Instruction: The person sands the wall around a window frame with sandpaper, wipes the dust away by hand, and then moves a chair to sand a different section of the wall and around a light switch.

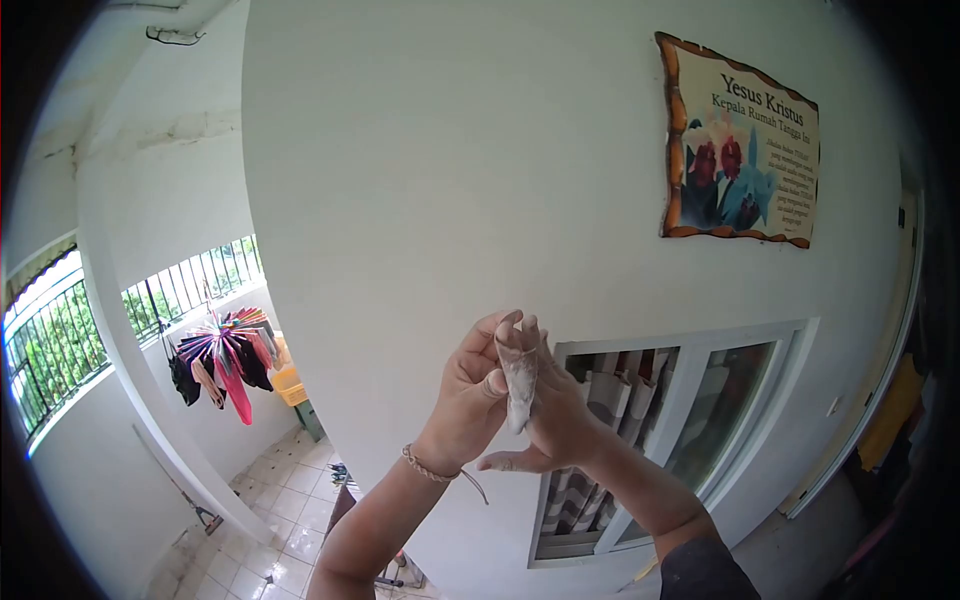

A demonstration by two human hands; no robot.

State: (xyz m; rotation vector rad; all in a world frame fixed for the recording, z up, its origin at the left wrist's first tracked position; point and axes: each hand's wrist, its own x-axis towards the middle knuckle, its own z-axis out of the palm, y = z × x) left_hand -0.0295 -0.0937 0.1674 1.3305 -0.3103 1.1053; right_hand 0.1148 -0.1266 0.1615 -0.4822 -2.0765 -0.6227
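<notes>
Both my hands are raised together in front of the white wall. My left hand (468, 385), with a braided cord bracelet (430, 466) at its wrist, has its fingers bent and pinched around a whitish, elongated piece (519, 385). The piece is narrow at its lower end and looks smeared or powdery; its exact kind cannot be made out. Behind it stands my right hand (560, 415), fingers pointing up and partly hidden, thumb stretched out to the left. Its palm side lies close against the piece. A dark sleeve (705, 570) covers the right upper arm.
A framed plaque (745, 145) hangs on the wall (430, 180) at upper right. Below it is a white-framed window (690, 400) with curtains. To the left, clothes hang on a round hanger (228, 340) near a yellow basket (290, 385). A long-handled floor tool (205, 518) leans there.
</notes>
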